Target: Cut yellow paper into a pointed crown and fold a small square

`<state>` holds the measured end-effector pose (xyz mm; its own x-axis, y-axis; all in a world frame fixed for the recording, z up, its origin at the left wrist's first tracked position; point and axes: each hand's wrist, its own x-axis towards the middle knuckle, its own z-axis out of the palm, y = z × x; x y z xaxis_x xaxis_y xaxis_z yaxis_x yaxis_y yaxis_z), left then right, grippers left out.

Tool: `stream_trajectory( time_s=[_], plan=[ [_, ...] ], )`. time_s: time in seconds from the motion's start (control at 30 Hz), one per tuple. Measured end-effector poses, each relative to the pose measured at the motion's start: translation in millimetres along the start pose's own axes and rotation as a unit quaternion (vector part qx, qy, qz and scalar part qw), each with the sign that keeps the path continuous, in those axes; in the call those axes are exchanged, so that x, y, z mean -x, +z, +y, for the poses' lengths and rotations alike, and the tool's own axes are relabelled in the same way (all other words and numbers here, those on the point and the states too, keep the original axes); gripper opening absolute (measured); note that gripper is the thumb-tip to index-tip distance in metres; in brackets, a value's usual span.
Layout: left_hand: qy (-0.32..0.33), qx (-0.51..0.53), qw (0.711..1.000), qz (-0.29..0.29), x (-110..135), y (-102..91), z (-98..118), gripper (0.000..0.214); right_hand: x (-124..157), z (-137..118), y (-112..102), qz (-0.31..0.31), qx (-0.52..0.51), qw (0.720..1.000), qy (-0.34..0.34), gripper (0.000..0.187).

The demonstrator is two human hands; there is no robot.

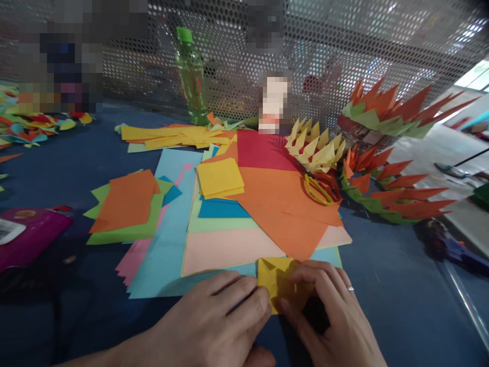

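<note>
A small square of yellow paper point(274, 272), with creases or folds on it, lies at the front edge of a stack of coloured sheets. My left hand point(225, 316) has its bent fingers closed on the paper's left edge. With thumb and forefinger my right hand point(336, 311), which wears a ring, pinches the right part of the same paper. My fingers partly hide that side. Behind my hands, more yellow squares point(220, 177) rest on the stack, beside a large orange sheet point(282, 204).
Yellow-handled scissors point(319, 191) lie on the stack's right. Spiky folded-paper rings point(397, 193) stand at the right, a pale yellow one point(317, 148) behind. Orange and green sheets point(126, 199) lie left, near a magenta packet point(34, 234). A green-capped bottle point(191, 81) stands by the perforated metal screen point(229, 56).
</note>
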<state>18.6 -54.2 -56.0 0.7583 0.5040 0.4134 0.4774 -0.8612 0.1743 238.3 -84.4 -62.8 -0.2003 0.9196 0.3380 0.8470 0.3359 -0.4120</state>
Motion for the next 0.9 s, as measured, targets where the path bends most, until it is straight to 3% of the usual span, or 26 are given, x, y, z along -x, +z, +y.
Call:
stream_trajectory(
  time_s=[0.37, 0.6, 0.9],
  plan=[
    [0.002, 0.021, 0.999, 0.034, -1, -3.6, 2, 0.024, 3, 5, -9, -0.028, -0.036, 0.999, 0.021, 0.026],
    [0.012, 0.018, 1.0, 0.008, 1, -3.2, 0, 0.021, 8, 12, -13, -0.031, -0.052, 0.997, 0.041, 0.029],
    [0.022, 0.026, 0.998, 0.047, -2, -9.2, -1, 0.022, 8, 17, -22, -0.044, -0.084, 0.994, 0.057, 0.023]
  ],
)
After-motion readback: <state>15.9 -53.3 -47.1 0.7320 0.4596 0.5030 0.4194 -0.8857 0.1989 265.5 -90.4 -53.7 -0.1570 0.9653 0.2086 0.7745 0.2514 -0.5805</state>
